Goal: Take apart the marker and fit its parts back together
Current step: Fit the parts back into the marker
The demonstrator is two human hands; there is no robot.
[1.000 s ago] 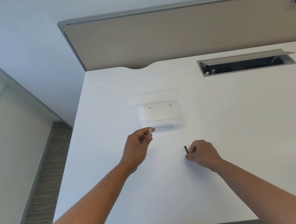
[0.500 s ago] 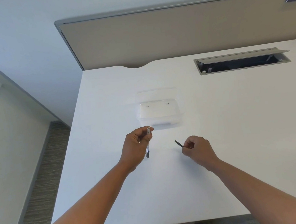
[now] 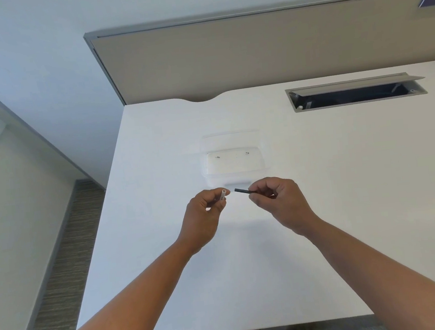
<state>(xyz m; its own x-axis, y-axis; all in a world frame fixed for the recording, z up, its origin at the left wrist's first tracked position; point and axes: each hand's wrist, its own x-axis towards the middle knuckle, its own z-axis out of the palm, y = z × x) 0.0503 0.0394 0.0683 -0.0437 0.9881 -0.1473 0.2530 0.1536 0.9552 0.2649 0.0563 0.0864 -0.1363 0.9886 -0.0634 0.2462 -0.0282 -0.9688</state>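
Head view: left hand (image 3: pixel 205 214) pinches barrel (image 3: pixel 222 195), right hand (image 3: pixel 276 199) pinches ink core (image 3: pixel 242 191). Risk: misaligned core misses the opening.

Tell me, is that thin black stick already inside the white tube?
No, the black stick in the right hand stops short of the white tube held by the left hand.

**Marker parts held end to end above the desk**

The left hand (image 3: pixel 205 214) pinches a white hollow plastic marker barrel (image 3: pixel 222 195), its open end facing right. The right hand (image 3: pixel 279 201) grips a thin black cylindrical ink core (image 3: pixel 242 191), whose free tip points at that opening, just apart. Behind them, a clear rectangular plastic container (image 3: pixel 235 165) rests on the white desk (image 3: pixel 346 178).
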